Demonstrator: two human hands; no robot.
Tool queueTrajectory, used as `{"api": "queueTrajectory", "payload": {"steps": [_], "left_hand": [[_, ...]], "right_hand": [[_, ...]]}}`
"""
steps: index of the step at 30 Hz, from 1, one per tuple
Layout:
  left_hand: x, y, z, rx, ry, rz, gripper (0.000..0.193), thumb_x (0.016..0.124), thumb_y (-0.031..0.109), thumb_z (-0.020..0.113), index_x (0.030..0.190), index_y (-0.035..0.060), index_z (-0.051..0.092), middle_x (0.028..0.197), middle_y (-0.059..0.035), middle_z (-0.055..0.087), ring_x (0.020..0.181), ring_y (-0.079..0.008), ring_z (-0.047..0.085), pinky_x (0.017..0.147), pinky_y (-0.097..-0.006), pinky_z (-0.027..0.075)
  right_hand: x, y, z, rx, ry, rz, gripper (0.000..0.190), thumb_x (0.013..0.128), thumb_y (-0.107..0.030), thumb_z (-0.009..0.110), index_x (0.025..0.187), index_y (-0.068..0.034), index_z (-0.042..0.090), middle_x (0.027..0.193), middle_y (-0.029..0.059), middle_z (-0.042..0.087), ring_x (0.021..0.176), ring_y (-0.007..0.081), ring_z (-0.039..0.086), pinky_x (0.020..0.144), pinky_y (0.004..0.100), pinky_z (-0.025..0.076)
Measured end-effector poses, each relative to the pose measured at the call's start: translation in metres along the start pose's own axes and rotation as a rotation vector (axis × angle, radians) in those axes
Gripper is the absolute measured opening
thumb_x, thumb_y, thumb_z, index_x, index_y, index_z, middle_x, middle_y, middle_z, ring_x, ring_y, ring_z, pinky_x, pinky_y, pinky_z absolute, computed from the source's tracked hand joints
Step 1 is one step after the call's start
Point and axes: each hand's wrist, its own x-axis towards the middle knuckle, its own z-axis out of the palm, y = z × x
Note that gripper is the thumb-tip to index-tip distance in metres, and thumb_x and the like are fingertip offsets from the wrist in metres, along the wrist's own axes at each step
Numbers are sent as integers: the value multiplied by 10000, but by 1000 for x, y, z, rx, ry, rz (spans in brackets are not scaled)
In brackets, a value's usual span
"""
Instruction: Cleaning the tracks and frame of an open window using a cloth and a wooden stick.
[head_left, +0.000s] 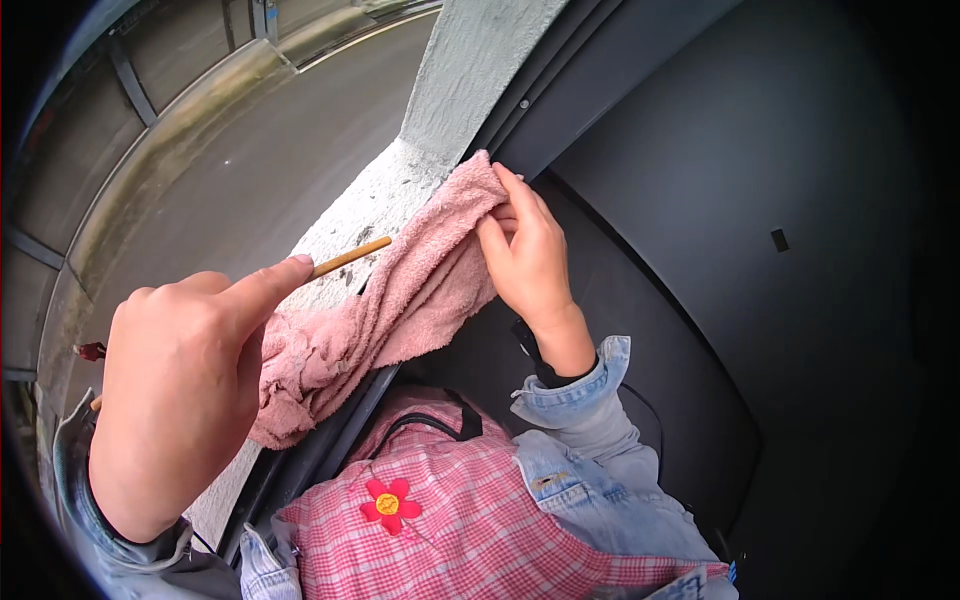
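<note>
My left hand (184, 360) grips a thin wooden stick (351, 256), possibly a chopstick, with the index finger laid along it. The tip of the stick lies over the edge of a pink terry cloth (427, 277); I cannot tell if they touch. Draped in folds, the cloth lies along the dark window frame (360, 420) and part of the white sill. Its lower left end is crumpled and bears dark specks. At the upper end, my right hand (529, 251) holds the cloth between thumb and fingers.
A rough white outer ledge (360, 210) with dark debris runs outside the frame, meeting a pale wall (480, 67). Beyond it lies a grey paved road (300, 157) far below. A dark panel (720, 187) stands to the right. A black cable (651, 409) hangs by my right sleeve.
</note>
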Motion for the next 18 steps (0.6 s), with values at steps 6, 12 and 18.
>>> {"api": "queueTrajectory", "payload": {"steps": [6, 12, 18], "left_hand": [[19, 0, 21, 43, -118, -18, 440, 766, -60, 667, 1158, 123, 752, 680, -152, 604, 604, -344, 616, 558, -441, 485], [58, 8, 66, 181, -191, 69, 464, 838, 81, 623, 1300, 102, 651, 795, -143, 667, 643, -298, 693, 583, -387, 563], [73, 32, 120, 321, -120, 81, 386, 876, 103, 606, 1252, 21, 637, 765, -133, 657, 641, -258, 713, 526, -350, 573]], "right_hand": [[-19, -6, -6, 239, 125, 111, 374, 900, -9, 601, 1272, -25, 631, 1104, 176, 674, 961, 356, 662, 884, 411, 545], [-23, 0, 6, -130, -89, -141, 341, 877, -79, 662, 1213, -23, 674, 1211, 133, 621, 1067, 334, 583, 942, 425, 496], [-21, 5, 8, -173, -107, -127, 401, 877, -143, 682, 1252, -5, 649, 1264, 140, 584, 1089, 343, 567, 941, 436, 487]]}}
